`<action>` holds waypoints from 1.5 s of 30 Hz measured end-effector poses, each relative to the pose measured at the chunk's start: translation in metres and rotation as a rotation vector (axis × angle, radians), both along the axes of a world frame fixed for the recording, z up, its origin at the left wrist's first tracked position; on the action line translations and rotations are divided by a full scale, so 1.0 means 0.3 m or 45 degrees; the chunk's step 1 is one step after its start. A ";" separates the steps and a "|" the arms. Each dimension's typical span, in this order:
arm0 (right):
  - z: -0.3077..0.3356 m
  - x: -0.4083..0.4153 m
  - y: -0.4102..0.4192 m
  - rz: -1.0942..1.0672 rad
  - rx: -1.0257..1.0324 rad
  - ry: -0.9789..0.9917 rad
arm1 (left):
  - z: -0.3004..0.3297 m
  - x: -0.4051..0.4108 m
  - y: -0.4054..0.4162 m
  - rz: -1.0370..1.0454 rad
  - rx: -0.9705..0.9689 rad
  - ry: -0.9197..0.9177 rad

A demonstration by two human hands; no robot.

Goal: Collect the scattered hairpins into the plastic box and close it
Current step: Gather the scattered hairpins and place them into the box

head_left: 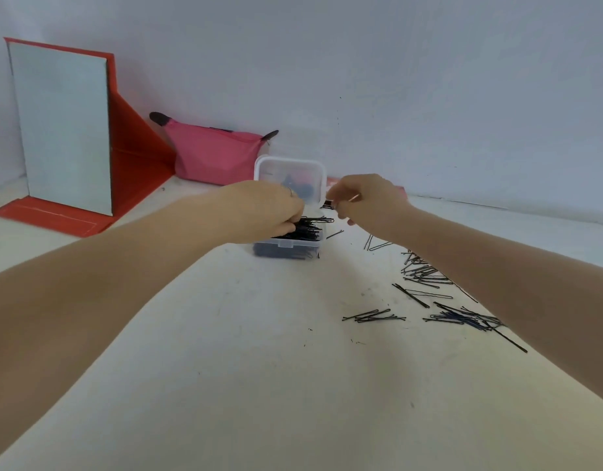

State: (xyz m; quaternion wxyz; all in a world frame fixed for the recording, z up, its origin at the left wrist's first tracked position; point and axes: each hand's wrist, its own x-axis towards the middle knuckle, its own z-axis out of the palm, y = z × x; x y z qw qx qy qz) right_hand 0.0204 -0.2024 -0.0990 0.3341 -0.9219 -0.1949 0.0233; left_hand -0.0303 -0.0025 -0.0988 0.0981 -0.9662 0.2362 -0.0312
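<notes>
Scattered hairpins [463, 317] lie on the near right of the table [259, 368], most with long axes running left to right. Farther off, the plastic box [288, 244] stands with its lid [290, 175] upright. Left hand [266, 212] grips pins in the box; right hand [364, 202] pinches something small just beside it.

We reach both bare forearms far forward, converging toward the middle. Our left hand [266, 212] lies palm down, fingers curled downward at the tips, wrist straight. Our right hand [364, 202] hovers just right of it, slightly farther, fingers curled inward with thumb and fingertips pinched together.
</notes>
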 end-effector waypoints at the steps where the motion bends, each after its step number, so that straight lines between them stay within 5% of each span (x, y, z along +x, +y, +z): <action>1: -0.004 0.000 0.000 -0.001 0.052 0.077 | -0.006 0.000 -0.003 -0.002 -0.009 0.004; 10: -0.051 0.003 0.033 -0.040 0.266 0.243 | -0.038 -0.040 0.113 0.017 -0.712 -0.074; 14: -0.045 -0.016 0.053 -0.018 0.169 0.091 | -0.095 -0.035 0.142 0.398 -0.964 -0.268; 18: -0.057 -0.018 0.070 -0.003 0.131 0.045 | -0.142 -0.035 0.136 0.827 -1.182 -0.055; 27: -0.100 -0.022 0.120 0.014 0.181 -0.085 | -0.128 -0.033 0.080 0.689 -1.242 -0.173; 37: -0.115 -0.026 0.077 0.040 0.261 -0.103 | -0.098 -0.063 0.083 0.328 -0.938 -0.115; 45: -0.086 -0.060 -0.005 -0.010 0.316 -0.148 | -0.113 -0.059 0.072 0.300 -0.831 -0.323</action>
